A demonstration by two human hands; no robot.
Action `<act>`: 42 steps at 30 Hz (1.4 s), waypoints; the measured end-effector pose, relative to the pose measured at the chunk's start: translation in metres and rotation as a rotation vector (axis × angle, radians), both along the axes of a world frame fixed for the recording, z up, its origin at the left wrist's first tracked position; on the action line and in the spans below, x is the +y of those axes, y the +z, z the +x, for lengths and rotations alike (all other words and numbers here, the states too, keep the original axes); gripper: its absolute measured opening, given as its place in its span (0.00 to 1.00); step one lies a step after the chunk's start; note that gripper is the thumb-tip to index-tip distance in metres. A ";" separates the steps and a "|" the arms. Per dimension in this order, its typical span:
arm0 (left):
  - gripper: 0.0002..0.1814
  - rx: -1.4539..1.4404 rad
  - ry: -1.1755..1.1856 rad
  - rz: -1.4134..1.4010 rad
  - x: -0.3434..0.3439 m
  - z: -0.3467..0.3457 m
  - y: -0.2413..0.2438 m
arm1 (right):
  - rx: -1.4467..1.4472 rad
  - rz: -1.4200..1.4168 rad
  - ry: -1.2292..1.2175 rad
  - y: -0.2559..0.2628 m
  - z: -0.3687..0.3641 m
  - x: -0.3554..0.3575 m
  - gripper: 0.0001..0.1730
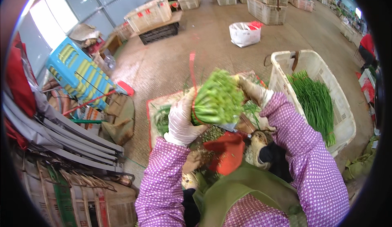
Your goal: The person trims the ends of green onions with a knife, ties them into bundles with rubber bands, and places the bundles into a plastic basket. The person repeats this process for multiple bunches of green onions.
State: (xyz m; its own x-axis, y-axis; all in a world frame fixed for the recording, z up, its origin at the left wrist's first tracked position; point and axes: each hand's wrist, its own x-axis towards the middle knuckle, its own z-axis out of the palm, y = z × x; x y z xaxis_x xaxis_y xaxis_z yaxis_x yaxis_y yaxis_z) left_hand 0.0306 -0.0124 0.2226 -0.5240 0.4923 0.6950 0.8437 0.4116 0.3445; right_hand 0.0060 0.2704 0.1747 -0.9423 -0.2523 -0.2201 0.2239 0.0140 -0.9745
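Note:
My left hand (pixel 182 119), in a pale glove, grips a thick bunch of green leafy vegetable stems (pixel 219 100) from its left side. The cut stem ends face me and look blurred. A red tie (pixel 193 83) circles the bunch by my left fingers, its loose end standing up. My right hand (pixel 252 89), also gloved, holds the bunch from the far right side; its fingertips are partly hidden. Beneath the bunch, a metal blade (pixel 228 126) shows in part. Lower down lies an orange-red cloth (pixel 226 155) sprinkled with trimmings.
At my right stands a white plastic crate (pixel 340 104) holding long green bunches (pixel 315 104). Blue and yellow stacked plastic stools (pixel 81 70) lean at left, above grey folded poles (pixel 79 138). A white bag (pixel 245 34) sits ahead. People in red work farther off.

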 end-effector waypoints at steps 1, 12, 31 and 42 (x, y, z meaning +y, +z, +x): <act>0.50 -0.068 -0.019 0.127 0.000 -0.003 0.005 | 0.040 0.013 -0.004 -0.020 -0.013 0.006 0.44; 0.46 -0.671 -0.290 0.636 -0.007 0.048 -0.005 | 0.267 -0.736 0.101 0.019 0.061 -0.133 0.55; 0.57 -0.816 -0.145 1.074 -0.030 0.110 -0.084 | 0.622 -0.535 0.229 -0.004 0.104 -0.187 0.64; 0.45 -0.877 -0.087 1.001 -0.077 0.115 -0.074 | 1.123 0.342 0.489 0.058 0.034 -0.164 0.22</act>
